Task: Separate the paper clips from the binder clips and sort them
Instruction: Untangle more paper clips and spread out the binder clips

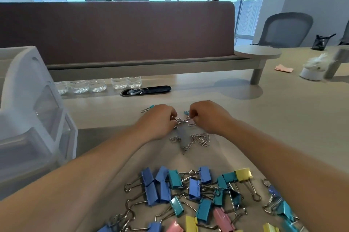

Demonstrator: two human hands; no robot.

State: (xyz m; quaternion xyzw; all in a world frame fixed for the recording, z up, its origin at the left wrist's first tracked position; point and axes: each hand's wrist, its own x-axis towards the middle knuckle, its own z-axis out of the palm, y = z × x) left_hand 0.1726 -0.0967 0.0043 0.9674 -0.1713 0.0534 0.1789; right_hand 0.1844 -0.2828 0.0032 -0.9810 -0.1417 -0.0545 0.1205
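1. L hand [158, 120] & R hand [206, 116] meet mid-bench [283, 118], knuckles up, fingers curled under. Each looks to be pinching the few paper clips [182, 121] lying btwn the two sets of fingertips.
2. Those clips sit at 3 o'clock from L hand and 9 o'clock from R hand, touching both. Their long axes run mostly 9–3, across the gap. Neither hand is clearly nearer.
3. Paper clip heap [199, 140]: 6 o'clock of the gap, near but apart from both hands, clips lying crisscross.
4. Binder clips [188, 194]: big coloured pile further out at 6 o'clock, btwn the forearms, well apart from the heap.
5. Stragglers: a small teal binder clip [186, 112] at 12 o'clock of the gap, just beside R fingertips. A second teal clip [149, 108] at 11 o'clock of L hand.
6. Judgement: the step in hand is gathering loose paper clips. Next move prob. a pull toward 6 o'clock into the heap. R hand is better placed for the teal clip at 12.
7. Risk: the pinched clips may be hooked together and drag extras along.
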